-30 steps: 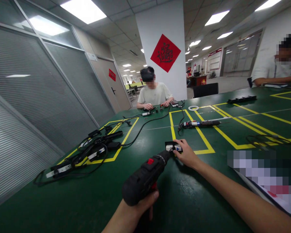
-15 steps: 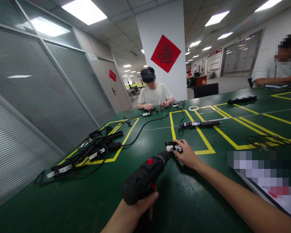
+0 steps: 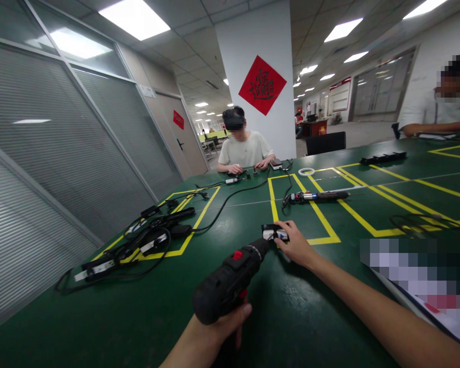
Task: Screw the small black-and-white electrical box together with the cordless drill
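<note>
My left hand [image 3: 228, 322] is wrapped round the handle of a black cordless drill [image 3: 224, 281] with red buttons, in the lower middle. The drill points away and to the right, and its chuck is beside a small black and white part [image 3: 269, 233]. Whether the bit touches that part is too small to tell. My right hand [image 3: 293, 244] pinches the same part from the right, thumb and fingers on it, low over the green table [image 3: 230, 220].
Black devices with cables [image 3: 153, 237] lie at the left. A pen-like tool [image 3: 320, 196], a white ring [image 3: 305, 171] and a black strip [image 3: 383, 158] lie farther back. A blurred object [image 3: 425, 286] is at lower right. People sit across and at far right.
</note>
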The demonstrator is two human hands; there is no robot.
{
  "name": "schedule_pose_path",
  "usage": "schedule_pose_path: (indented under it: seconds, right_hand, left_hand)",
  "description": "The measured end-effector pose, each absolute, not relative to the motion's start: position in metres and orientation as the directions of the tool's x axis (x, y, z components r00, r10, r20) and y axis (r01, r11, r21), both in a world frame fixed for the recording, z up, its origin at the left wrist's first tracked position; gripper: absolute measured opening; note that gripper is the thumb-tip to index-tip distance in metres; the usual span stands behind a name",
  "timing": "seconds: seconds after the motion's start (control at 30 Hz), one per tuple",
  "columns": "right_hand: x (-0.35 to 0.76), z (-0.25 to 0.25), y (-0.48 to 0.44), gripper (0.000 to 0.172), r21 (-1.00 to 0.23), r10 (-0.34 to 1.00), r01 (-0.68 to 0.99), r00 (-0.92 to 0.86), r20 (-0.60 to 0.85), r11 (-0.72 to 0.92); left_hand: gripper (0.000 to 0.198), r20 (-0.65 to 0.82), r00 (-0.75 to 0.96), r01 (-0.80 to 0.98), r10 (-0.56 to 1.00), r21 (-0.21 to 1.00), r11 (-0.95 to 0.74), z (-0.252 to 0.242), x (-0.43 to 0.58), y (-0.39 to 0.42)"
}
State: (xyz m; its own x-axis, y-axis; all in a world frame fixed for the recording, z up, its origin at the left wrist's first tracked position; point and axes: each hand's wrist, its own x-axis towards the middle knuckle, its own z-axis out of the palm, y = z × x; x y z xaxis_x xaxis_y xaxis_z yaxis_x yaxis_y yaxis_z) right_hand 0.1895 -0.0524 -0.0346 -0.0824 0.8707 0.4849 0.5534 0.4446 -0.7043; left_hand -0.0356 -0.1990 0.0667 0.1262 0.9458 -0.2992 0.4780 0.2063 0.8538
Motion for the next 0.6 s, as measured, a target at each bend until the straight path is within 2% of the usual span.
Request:
schedule_pose_path:
  seconds: [0.17,0.6]
  right_hand:
    - [0.19,-0.0361,-0.0512,0.045,-0.698,0.869,0.56,-0.083,0.488,0.446]
    - [0.191,-0.0367,-0.051,0.046,-0.698,0.872,0.561,-0.09,0.482,0.444]
  left_hand:
    - [0.04,-0.255,0.137,0.398,0.957,0.899,0.182,0.0683,-0.0331,-0.1998]
    - [0.048,-0.295,0.171,0.359,0.94,0.907,0.219,0.0672,-0.0308,-0.1953]
